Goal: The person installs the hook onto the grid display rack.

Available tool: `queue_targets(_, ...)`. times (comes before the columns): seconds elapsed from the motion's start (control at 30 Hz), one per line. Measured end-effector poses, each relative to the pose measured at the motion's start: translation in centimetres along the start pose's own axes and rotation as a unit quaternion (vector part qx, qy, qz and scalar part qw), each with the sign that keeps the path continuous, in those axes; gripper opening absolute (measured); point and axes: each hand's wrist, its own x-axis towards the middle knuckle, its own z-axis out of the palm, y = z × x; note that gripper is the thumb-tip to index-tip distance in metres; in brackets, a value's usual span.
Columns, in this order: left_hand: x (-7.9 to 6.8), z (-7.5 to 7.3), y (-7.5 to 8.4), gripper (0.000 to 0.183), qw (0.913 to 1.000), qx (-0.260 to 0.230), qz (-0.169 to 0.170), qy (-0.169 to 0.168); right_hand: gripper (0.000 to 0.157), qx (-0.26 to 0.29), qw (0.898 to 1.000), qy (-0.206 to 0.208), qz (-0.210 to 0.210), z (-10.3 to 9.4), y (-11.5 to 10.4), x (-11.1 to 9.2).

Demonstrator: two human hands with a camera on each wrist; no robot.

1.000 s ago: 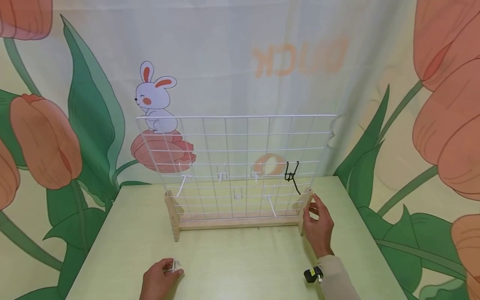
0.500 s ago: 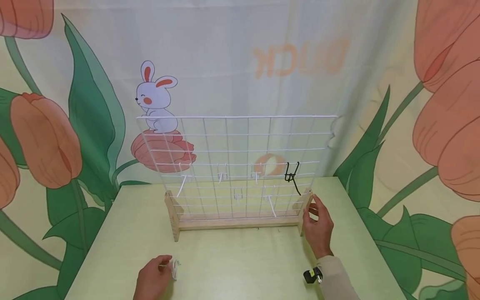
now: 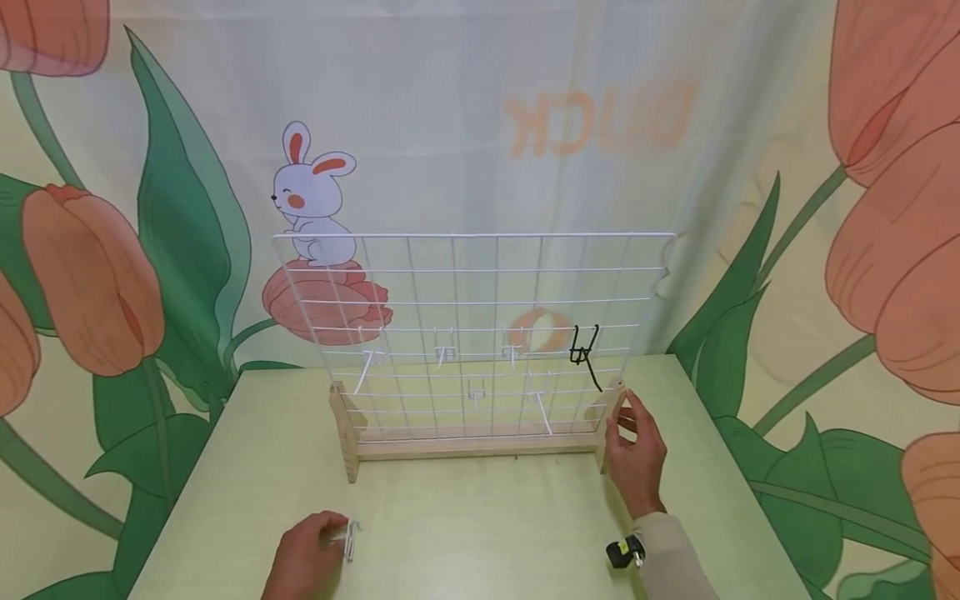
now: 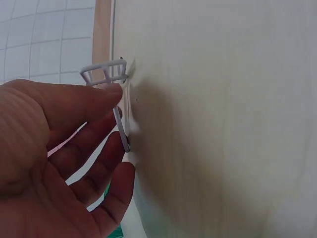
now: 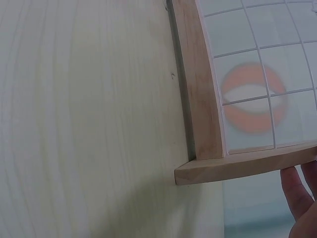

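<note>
My left hand [image 3: 302,554] pinches a small white wire hook [image 3: 350,540] above the front left of the table. In the left wrist view the thumb lies against the hook's frame [image 4: 105,82], and its long prong slants down past the fingers. At the rack's right end, my right hand [image 3: 637,458] holds the wooden upright [image 3: 613,408] between thumb and fingers; in the right wrist view fingertips touch its outer face. A white wire grid panel [image 3: 472,236] stands in the wooden base [image 3: 480,451]. Several white hooks [image 3: 367,371] and one black hook [image 3: 581,354] hang on it.
The rack stands toward the back of the pale table [image 3: 480,525]. Behind it hangs a printed curtain [image 3: 450,108] with a rabbit and tulips. A black device [image 3: 625,551] sits at the right wrist, beside the sleeve [image 3: 671,554].
My left hand has drawn back slightly to the left, and the white hook has turned in its fingers to stand more upright. The right hand stays at the wooden upright.
</note>
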Motion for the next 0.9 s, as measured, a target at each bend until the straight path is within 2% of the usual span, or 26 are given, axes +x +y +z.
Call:
queue_targets(0.17,-0.02,-0.16,0.22,0.021,0.9996,0.026,0.003,-0.005,0.063,0.002,1.0,-0.001,0.003,0.02,-0.1,-0.1)
queue_targets(0.4,-0.28,-0.26,0.46,0.014,0.9995,0.031,-0.007,-0.008,0.061,-0.003,1.0,-0.005,0.013,0.0,-0.17,-0.15)
queue_targets(0.63,-0.51,-0.36,0.17,0.011,0.999,0.041,0.019,0.0,0.062,-0.002,1.0,-0.005,0.012,0.05,-0.13,-0.16)
queue_targets(0.9,-0.35,-0.04,-0.06,0.01,0.9992,0.037,0.013,0.002,0.062,-0.001,1.0,-0.003,0.009,0.04,-0.19,-0.2)
